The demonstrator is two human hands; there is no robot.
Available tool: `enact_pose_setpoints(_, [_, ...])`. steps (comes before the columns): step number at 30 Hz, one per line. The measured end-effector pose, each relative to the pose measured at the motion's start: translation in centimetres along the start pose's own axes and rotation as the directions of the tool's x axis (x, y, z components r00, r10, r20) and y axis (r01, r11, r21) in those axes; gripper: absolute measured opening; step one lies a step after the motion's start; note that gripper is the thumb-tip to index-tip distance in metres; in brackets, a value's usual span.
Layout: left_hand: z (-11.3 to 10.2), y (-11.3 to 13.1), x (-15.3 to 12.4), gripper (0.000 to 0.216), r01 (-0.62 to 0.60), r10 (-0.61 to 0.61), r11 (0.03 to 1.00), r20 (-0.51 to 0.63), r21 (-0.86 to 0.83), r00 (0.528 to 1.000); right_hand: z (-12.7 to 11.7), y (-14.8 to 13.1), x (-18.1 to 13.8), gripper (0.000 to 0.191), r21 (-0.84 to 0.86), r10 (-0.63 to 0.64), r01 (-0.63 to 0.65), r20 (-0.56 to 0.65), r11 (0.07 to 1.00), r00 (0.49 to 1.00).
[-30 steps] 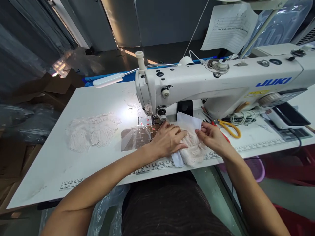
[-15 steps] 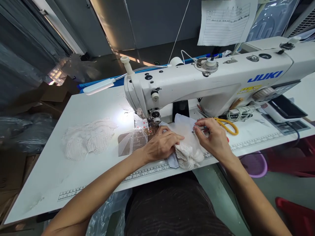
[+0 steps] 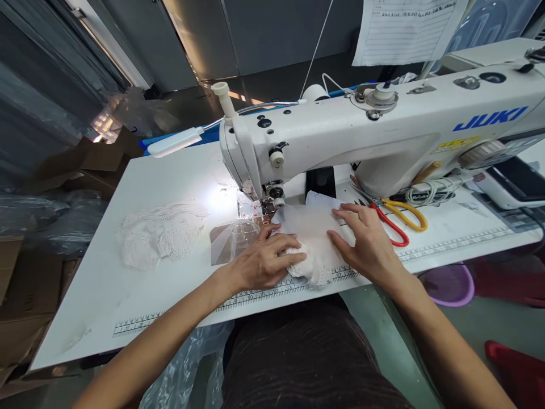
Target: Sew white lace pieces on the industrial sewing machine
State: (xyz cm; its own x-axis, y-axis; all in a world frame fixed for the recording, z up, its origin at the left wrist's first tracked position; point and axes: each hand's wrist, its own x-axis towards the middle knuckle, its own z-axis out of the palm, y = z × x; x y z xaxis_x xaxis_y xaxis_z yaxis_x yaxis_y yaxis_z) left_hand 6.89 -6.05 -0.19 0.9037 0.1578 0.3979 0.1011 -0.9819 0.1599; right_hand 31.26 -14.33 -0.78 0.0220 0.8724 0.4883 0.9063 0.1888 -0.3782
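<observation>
My left hand (image 3: 268,258) lies with its fingers spread on the left part of a sheer white fabric piece (image 3: 317,224), just in front of the sewing machine's presser foot (image 3: 277,201). White lace (image 3: 317,270) is bunched along the near edge of that fabric. My right hand (image 3: 368,241) rests open on the fabric's right side, thumb and fingers apart. Close beyond it lie scissors (image 3: 398,218) with one red and one yellow handle. A clear plastic plate (image 3: 225,244) is left of my left hand. The fabric's edge under my left fingers is hidden.
The white sewing machine (image 3: 332,136) spans the back of the table (image 3: 93,307). More white lace (image 3: 159,236) lies at the left. A printed ruler (image 3: 272,292) follows the front edge. Coiled white cord (image 3: 432,193) sits at the right, a purple basin (image 3: 451,287) below.
My right hand has opened and flattened onto the fabric; the thin metal thing at its fingertips no longer shows there. My left hand has shifted slightly left and down. The scissors are now more visible.
</observation>
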Motion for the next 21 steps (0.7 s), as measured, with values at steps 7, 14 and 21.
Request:
enact_pose_setpoints(7, [-0.2,0.5,-0.2,0.033,0.0,0.001,1.0,-0.04,0.02,0.999,1.7,-2.6,0.2,0.021,0.206,-0.192,0.185,0.017,0.961,0.981])
enact_pose_setpoints(14, [-0.6,0.6,-0.5,0.022,0.018,-0.016,1.0,-0.085,0.014,0.996,3.8,-1.0,0.3,0.012,0.213,-0.052,0.031,0.09,0.977,0.995])
enact_pose_setpoints(21, [-0.8,0.2,0.3,0.026,0.167,-0.171,0.985,-0.091,-0.051,0.981,3.5,-0.7,0.6,0.015,0.261,-0.011,-0.017,0.106,0.965,0.994])
